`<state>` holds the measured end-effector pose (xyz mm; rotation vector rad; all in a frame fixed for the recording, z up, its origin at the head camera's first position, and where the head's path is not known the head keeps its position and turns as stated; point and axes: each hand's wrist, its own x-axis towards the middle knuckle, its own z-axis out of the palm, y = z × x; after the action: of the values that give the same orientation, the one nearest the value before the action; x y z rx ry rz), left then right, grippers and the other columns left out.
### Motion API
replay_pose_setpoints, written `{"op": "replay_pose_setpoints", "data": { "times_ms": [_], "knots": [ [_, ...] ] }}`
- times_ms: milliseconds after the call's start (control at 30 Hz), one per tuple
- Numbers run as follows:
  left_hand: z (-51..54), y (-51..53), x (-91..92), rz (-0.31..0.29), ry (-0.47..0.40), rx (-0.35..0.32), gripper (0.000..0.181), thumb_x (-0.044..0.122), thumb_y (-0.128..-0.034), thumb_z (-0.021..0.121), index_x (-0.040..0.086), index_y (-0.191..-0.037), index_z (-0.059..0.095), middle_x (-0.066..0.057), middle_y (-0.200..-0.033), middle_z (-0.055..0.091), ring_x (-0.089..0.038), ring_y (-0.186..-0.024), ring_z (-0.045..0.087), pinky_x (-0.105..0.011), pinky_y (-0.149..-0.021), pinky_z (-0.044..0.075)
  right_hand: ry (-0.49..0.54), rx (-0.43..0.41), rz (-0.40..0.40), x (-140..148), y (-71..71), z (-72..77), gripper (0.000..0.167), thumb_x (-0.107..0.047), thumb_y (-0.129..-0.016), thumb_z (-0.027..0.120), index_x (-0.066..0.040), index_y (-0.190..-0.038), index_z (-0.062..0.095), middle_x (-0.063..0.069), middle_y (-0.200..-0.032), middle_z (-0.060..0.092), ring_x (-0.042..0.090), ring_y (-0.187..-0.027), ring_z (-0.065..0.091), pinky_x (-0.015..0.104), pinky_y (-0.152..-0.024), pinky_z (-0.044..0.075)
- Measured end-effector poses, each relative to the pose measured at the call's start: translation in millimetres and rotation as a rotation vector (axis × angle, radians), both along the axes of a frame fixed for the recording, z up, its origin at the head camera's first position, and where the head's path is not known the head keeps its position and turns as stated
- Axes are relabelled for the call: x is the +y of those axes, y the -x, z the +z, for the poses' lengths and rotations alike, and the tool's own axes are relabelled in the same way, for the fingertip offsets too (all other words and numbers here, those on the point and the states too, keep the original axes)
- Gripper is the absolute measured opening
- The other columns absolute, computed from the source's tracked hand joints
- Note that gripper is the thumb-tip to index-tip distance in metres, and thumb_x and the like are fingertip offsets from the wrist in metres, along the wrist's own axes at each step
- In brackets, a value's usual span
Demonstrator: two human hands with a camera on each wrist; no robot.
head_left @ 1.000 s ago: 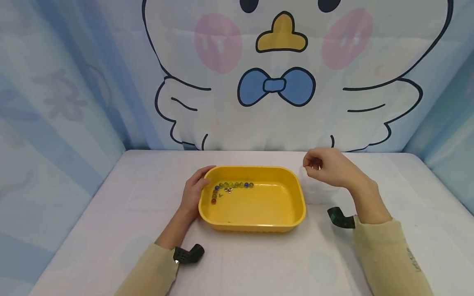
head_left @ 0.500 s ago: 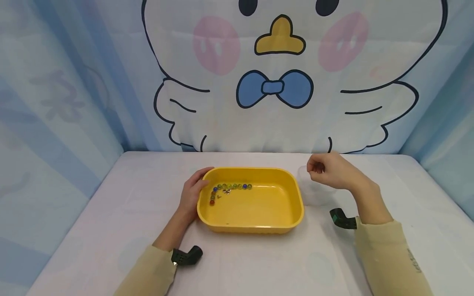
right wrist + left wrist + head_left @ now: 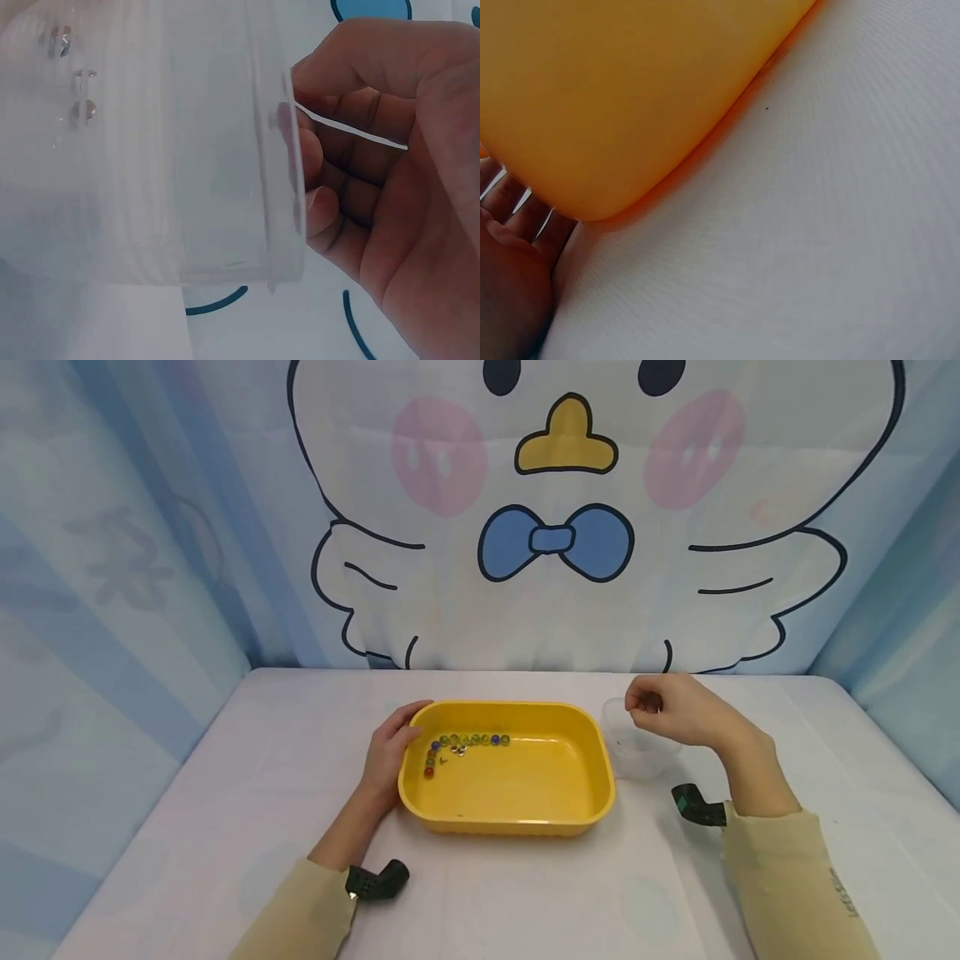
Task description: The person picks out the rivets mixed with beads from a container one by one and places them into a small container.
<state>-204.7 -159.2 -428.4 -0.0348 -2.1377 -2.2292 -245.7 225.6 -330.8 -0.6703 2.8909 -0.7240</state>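
A yellow tray (image 3: 517,793) stands on the table with several glass marbles (image 3: 476,740), greenish, blue and reddish, lined along its back left corner. Small silvery pieces (image 3: 460,750) lie beside them. My left hand (image 3: 388,750) holds the tray's left end, thumb over the rim, fingers along the outer wall. To the right is a clear plastic tub (image 3: 637,756), and my right hand (image 3: 678,710) is at its mouth with curled fingers. In the right wrist view, shiny pieces (image 3: 85,109) show inside the tub; its rim hides my fingertips, so anything pinched there is hidden.
A white-covered table (image 3: 525,893) carries everything. Behind it hangs a printed curtain (image 3: 555,610) with a cartoon bird, close past the tub. A black wrist camera (image 3: 697,806) sits on each sleeve.
My right hand has moved slightly right and down over the tub, whose mouth now shows more plainly. The left hand still holds the tray, and the marbles look unmoved.
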Motion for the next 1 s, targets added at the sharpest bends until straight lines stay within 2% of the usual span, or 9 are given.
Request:
{"op": "replay_pose_setpoints", "data": {
  "times_ms": [367, 700, 1000],
  "knots": [
    [0.1, 0.5, -0.1, -0.001, -0.007, -0.002, 0.046, 0.007, -0.0980, 0.040, 0.002, -0.142, 0.052, -0.013, -0.147, 0.050, -0.028, -0.130, 0.047, -0.041, -0.115, 0.034, 0.031, 0.051, -0.012, -2.0, -2.7, 2.8, 0.013, -0.006, -0.091, 0.064, -0.003, -0.103, 0.068, 0.003, -0.087, 0.061, 0.022, -0.080, 0.054, 0.032, -0.069, 0.053],
    [-0.9, 0.3, -0.5, 0.002, -0.006, -0.005, 0.046, 0.008, -0.0980, 0.040, 0.004, -0.142, 0.052, -0.011, -0.146, 0.050, -0.026, -0.129, 0.048, -0.039, -0.115, 0.035, 0.067, 0.129, 0.022, -2.9, -2.4, -0.4, 0.013, -0.006, -0.092, 0.064, -0.003, -0.104, 0.068, 0.003, -0.091, 0.063, 0.021, -0.082, 0.054, 0.031, -0.071, 0.052],
    [0.2, 0.4, -1.3, -0.006, -0.005, -0.005, 0.047, 0.006, -0.0981, 0.040, 0.002, -0.143, 0.051, -0.013, -0.147, 0.049, -0.027, -0.130, 0.047, -0.039, -0.115, 0.034, 0.131, 0.224, 0.092, -8.5, -0.6, 1.0, 0.010, -0.002, -0.090, 0.066, -0.004, -0.099, 0.070, 0.002, -0.087, 0.064, 0.019, -0.078, 0.054, 0.027, -0.068, 0.049]
  ]
}}
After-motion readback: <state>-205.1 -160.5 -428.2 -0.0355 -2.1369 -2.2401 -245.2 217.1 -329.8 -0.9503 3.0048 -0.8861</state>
